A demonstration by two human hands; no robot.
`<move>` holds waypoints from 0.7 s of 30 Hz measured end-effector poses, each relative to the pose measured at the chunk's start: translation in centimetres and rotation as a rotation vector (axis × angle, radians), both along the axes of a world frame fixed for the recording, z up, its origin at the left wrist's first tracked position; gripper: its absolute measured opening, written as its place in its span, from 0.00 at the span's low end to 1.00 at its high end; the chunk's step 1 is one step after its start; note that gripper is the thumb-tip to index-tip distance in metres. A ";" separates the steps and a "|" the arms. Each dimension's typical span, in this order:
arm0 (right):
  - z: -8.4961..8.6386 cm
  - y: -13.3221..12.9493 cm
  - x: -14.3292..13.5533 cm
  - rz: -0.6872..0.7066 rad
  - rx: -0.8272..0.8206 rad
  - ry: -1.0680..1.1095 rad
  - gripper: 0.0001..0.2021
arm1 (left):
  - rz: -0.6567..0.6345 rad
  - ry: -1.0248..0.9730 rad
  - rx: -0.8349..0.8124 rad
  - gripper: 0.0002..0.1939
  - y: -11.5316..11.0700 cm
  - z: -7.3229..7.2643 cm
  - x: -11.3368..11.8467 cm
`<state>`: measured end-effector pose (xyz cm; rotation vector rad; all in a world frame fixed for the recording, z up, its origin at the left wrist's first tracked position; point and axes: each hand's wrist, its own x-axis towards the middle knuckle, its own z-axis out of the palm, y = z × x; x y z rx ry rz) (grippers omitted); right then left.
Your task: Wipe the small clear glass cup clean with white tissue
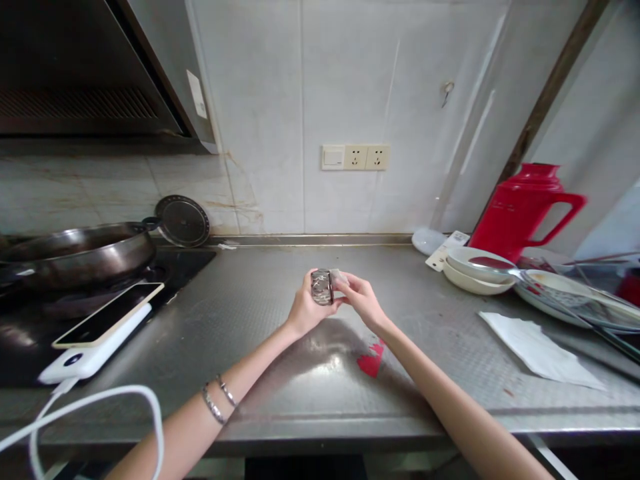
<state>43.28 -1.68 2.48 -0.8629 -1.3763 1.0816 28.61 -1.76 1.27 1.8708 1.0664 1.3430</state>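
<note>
My left hand [306,308] is wrapped round a small dark metallic object with a silvery pattern [321,287], held above the middle of the steel counter. At its right side, my right hand [364,301] pinches a small whitish piece, perhaps tissue [339,277], against the object's edge. The fingertips of both hands nearly meet below it. Red scraps [371,361] lie on the counter beneath my right forearm.
To the left are a pan [85,257] on the stove, a phone [110,315] on a white power bank [95,353] and its looping cable. At right stand a red thermos [520,212], stacked bowls [475,280], dishes and a white napkin [537,350].
</note>
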 end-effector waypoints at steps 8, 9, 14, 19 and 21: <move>-0.3 0.4 1.4 -0.263 0.244 -0.232 0.19 | -0.044 0.058 -0.014 0.42 -1.0 0.0 0.6; -0.2 0.3 1.5 -0.250 0.276 -0.265 0.19 | -0.037 0.070 -0.006 0.42 -1.0 0.0 0.6; 0.1 -0.3 1.4 -0.145 0.327 -0.360 0.19 | -0.043 0.099 0.008 0.43 -1.0 -0.1 0.7; 0.0 -0.8 1.3 -0.188 0.386 -0.440 0.19 | -0.015 0.134 -0.005 0.43 -1.1 -0.1 0.7; 0.0 -1.1 1.2 -0.166 0.459 -0.451 0.18 | -0.006 0.140 -0.004 0.42 -1.0 -0.3 0.6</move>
